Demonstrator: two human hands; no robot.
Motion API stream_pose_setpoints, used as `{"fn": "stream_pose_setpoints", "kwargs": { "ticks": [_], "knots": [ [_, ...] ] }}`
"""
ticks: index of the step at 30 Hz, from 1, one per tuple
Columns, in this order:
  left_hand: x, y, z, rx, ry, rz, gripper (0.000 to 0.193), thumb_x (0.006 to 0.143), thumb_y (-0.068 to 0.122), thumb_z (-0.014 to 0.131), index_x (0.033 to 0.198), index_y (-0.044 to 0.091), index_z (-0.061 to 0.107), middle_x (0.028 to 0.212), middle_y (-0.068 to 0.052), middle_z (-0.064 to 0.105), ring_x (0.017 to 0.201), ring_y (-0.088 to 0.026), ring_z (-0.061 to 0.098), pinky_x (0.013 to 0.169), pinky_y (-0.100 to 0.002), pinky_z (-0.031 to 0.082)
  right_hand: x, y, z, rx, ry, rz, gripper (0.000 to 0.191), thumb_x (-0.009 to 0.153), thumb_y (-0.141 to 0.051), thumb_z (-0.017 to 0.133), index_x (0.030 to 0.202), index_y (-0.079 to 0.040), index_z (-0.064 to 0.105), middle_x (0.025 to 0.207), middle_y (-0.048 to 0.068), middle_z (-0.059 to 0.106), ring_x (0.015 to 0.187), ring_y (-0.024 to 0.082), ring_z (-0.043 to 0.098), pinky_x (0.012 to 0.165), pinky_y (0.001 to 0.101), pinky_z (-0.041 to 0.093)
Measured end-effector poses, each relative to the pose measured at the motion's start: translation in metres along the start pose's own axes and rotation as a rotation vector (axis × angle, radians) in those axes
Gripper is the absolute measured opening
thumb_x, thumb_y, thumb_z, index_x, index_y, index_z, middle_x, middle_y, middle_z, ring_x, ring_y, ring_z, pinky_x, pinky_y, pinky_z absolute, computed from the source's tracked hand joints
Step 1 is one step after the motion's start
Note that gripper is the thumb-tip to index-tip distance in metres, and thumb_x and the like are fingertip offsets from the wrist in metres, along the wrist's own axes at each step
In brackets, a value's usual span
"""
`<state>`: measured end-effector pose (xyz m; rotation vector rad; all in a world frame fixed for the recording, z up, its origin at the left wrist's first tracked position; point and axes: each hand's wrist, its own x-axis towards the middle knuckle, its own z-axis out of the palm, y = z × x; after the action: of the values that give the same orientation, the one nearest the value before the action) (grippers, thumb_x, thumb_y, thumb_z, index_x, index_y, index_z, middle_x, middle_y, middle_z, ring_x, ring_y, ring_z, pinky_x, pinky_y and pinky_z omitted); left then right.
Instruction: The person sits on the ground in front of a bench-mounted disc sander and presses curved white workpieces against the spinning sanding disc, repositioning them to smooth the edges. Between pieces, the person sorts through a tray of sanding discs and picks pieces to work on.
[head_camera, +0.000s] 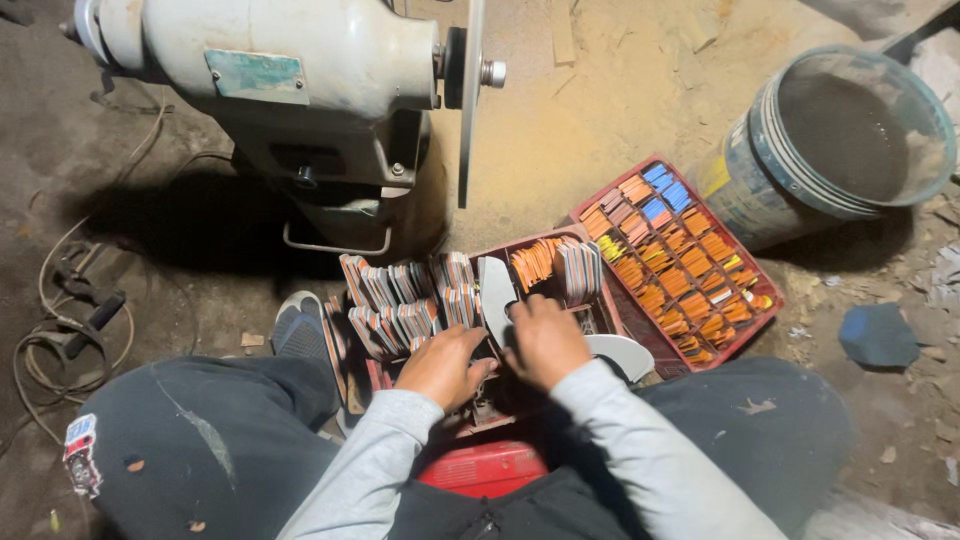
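Sorting flat pieces (400, 300) in near crate (590, 318), left hand (440, 365) and right hand (540, 340) both curled onto stacks, far crate (765, 318) at 2 o'clock, next likely needing 1 stack pinched squarely.

Fingertips of both hands, left hand (442, 366) and right hand (543, 342), are hidden among pieces in the crate (470, 300); grinder (280, 60) top is cut off.

I see orange and blue pieces (680, 270) in a red crate (768, 300), grey sleeves (620, 440), a red box (485, 468).
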<state>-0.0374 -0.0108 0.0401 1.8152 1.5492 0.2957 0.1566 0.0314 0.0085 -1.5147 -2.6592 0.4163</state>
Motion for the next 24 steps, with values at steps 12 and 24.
{"fn": "stream_pose_setpoints", "kwargs": {
  "ticks": [12,24],
  "knots": [
    [0.006,0.0,-0.008,-0.05,0.085,0.023,0.042,0.085,0.028,0.077,0.116,0.002,0.069,0.105,-0.019,0.07,0.101,-0.041,0.066,0.09,-0.047,0.053,0.027,-0.007,0.013,0.193,0.098,0.06,0.047,0.065,-0.012,0.086,0.1,-0.002,0.057,0.097,0.018,0.059,0.095,0.039,0.062,0.083,0.0454,0.051],
    [0.048,0.005,-0.049,-0.176,0.136,0.013,0.072,0.077,0.034,0.084,0.137,0.003,0.059,0.113,-0.026,0.07,0.105,-0.04,0.068,0.091,-0.044,0.053,0.059,0.001,-0.022,1.571,0.111,0.189,0.072,0.078,0.006,0.076,0.135,0.0,0.033,0.113,0.014,0.063,0.106,0.019,0.066,0.087,0.0332,0.059]
  ]
}}
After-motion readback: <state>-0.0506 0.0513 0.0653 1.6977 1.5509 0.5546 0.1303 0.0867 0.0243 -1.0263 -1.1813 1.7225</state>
